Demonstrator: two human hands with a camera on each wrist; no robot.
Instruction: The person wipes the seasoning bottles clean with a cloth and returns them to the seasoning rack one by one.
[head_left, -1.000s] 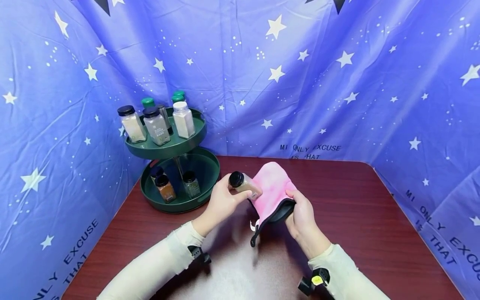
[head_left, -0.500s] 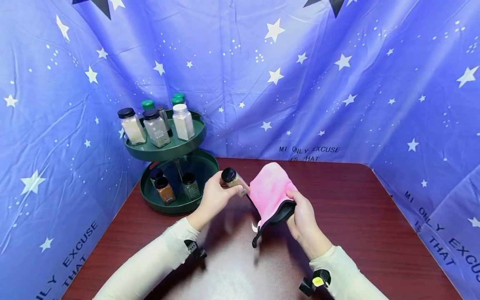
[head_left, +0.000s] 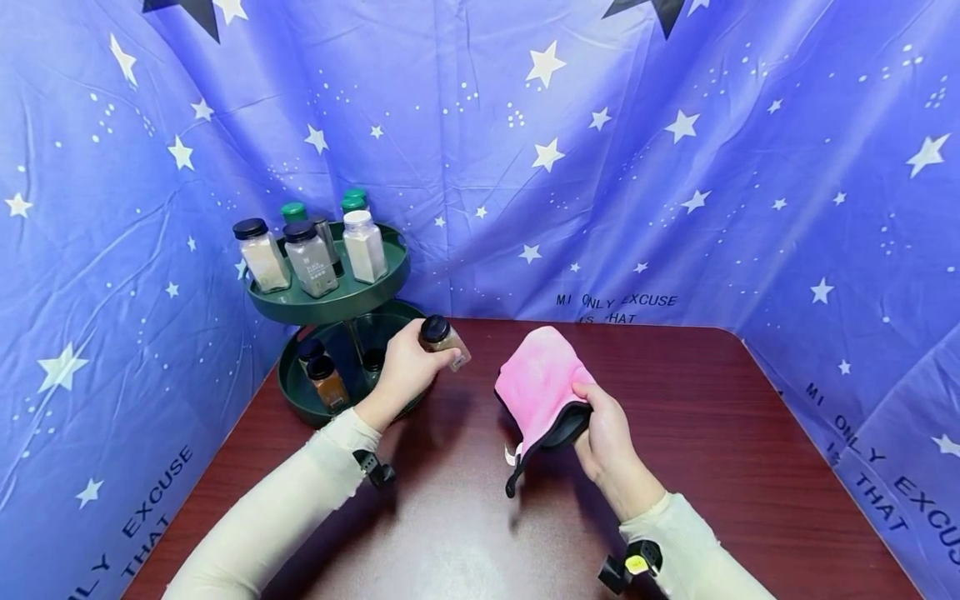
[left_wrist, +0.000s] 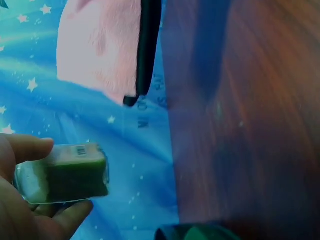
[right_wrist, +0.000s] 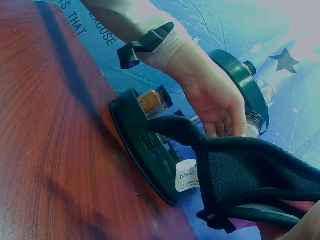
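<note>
Between its thumb and fingers my left hand (head_left: 405, 367) grips a spice jar (head_left: 447, 342) with a black lid, held tilted in the air just right of the green two-tier rack (head_left: 322, 308). In the left wrist view the jar (left_wrist: 75, 172) shows clear walls, dark contents and a barcode label. My right hand (head_left: 609, 429) holds a pink cleaning mitt (head_left: 543, 375) by its black-edged opening; some fingers are hidden inside or behind it. In the right wrist view, a white tag (right_wrist: 187, 175) hangs from the mitt's dark trim. Jar and mitt are apart.
Jars with black, white and green lids stand on the rack's upper tier, among them a white-capped jar (head_left: 364, 250). An orange-brown jar (head_left: 328, 383) and others sit on the lower tier. The reddish-brown table (head_left: 675, 392) is bordered by a starry blue curtain (head_left: 480, 150).
My left hand has carried the jar leftward, away from the mitt and toward the rack. My right hand and the mitt have stayed nearly still.
</note>
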